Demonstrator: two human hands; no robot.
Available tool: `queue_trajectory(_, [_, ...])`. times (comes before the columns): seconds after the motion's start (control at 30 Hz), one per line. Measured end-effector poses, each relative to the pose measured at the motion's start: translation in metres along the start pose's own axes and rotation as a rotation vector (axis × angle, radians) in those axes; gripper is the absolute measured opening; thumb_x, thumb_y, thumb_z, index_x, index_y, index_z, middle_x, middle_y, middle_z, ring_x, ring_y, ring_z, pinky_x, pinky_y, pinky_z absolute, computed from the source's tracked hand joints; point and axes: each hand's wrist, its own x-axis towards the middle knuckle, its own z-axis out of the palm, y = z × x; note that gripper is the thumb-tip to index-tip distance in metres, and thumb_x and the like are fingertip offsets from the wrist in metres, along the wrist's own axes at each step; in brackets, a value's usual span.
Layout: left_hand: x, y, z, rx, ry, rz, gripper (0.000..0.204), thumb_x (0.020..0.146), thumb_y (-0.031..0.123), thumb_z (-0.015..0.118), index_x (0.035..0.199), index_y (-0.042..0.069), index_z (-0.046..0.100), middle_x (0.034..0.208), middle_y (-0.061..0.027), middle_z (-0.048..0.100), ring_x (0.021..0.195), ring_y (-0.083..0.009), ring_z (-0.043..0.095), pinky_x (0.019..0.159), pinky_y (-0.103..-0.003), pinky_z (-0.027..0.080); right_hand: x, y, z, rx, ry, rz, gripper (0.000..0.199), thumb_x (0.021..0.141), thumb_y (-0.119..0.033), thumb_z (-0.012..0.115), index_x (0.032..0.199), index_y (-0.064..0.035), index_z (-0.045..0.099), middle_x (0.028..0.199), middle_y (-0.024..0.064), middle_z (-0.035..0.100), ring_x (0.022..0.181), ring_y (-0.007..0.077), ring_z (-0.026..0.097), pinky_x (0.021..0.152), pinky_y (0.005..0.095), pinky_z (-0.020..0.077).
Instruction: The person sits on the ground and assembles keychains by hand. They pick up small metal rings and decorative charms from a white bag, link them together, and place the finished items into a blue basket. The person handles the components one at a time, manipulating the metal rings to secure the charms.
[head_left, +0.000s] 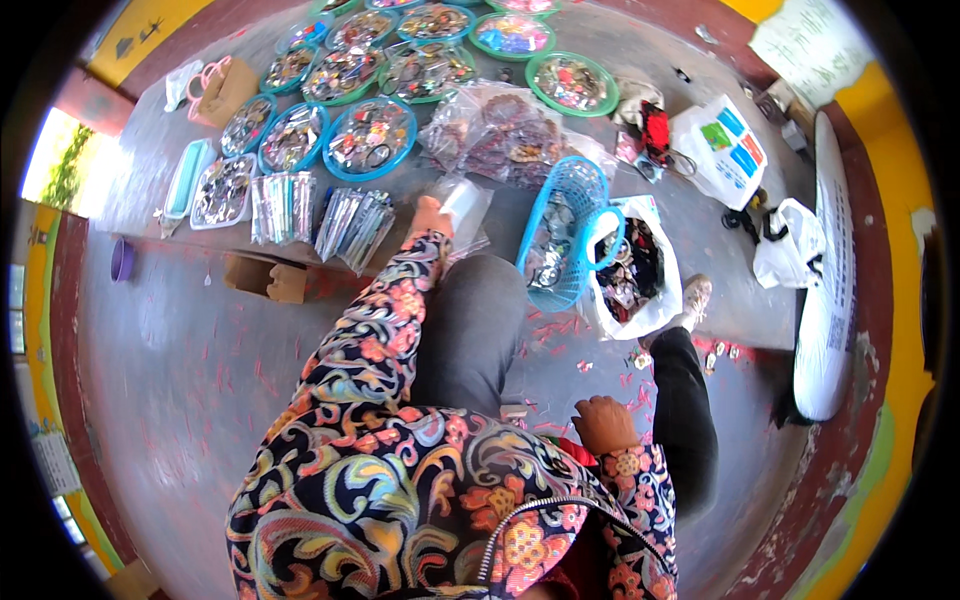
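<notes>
My left hand (428, 217) reaches forward past my knee, its fingers curled at the edge of a clear plastic bag (467, 212) with something whitish inside. Just left of it lie bundles of pens in clear wrapping (354, 226). My right hand (605, 425) is held low near my lap, fingers curled in and the back of the hand showing; whatever it may hold is hidden. Ahead of it stand a blue plastic basket (535, 272) with small wrapped pieces and a white bag (655, 312) full of small dark items.
Round blue and green trays (368, 172) of small trinkets cover the far platform, beside large clear bags (490, 130). A white tub (222, 222) sits at left, with a cardboard box (262, 279) below. White bags (790, 245) and a long white wrapped panel (828, 290) stand right. Red scraps litter the floor.
</notes>
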Motion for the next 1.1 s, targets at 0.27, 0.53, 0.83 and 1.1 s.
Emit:
queue_trajectory(0.27, [-0.036, 0.066, -0.100, -1.244, -0.460, -0.224, 0.022, 0.078, 0.004, 0.055, 0.100, -0.002, 0.054, 0.088, -0.0109, 0.060, 0.077, -0.0223, 0.060, 0.069, -0.036, 0.051, -0.005, -0.002, 0.003, 0.041, 0.156, -0.059, 0.018, 0.074, -0.024, 0.059, 0.079, -0.0068, 0.059, 0.076, 0.0107, 0.057, 0.078, 0.0282, 0.057, 0.066, 0.0386, 0.0474])
queue_trajectory(0.53, [-0.206, 0.187, -0.119, -1.232, -1.132, -0.217, 0.050, 0.073, 0.010, 0.055, 0.119, -0.003, 0.040, 0.103, -0.0223, 0.055, 0.096, -0.0333, 0.056, 0.085, -0.045, 0.046, -0.016, -0.002, -0.021, 0.606, 0.622, -0.013, 0.019, 0.078, -0.020, 0.058, 0.091, -0.0074, 0.062, 0.077, 0.0111, 0.063, 0.069, 0.0246, 0.060, 0.060, 0.0318, 0.0472])
queue_trajectory(0.83, [-0.299, 0.200, -0.066, -1.082, -1.257, -0.267, 0.031, 0.080, -0.001, 0.054, 0.111, 0.001, 0.052, 0.103, -0.0069, 0.058, 0.091, -0.0157, 0.057, 0.080, -0.032, 0.045, -0.032, 0.018, -0.027, 1.502, 0.928, 0.179, 0.026, 0.083, -0.023, 0.058, 0.086, 0.0018, 0.061, 0.075, 0.0044, 0.063, 0.067, 0.0097, 0.057, 0.058, 0.0220, 0.0436])
queue_trajectory(1.1, [-0.311, 0.192, -0.057, -0.832, -1.204, 0.032, 0.032, 0.079, -0.002, 0.055, 0.110, 0.001, 0.052, 0.102, -0.0060, 0.059, 0.091, -0.0139, 0.056, 0.080, -0.029, 0.044, -0.032, 0.013, -0.023, 1.202, 0.999, 0.279, 0.018, 0.077, -0.016, 0.066, 0.075, 0.0008, 0.059, 0.062, 0.0002, 0.055, 0.056, 0.0047, 0.048, 0.049, 0.0200, 0.0394])
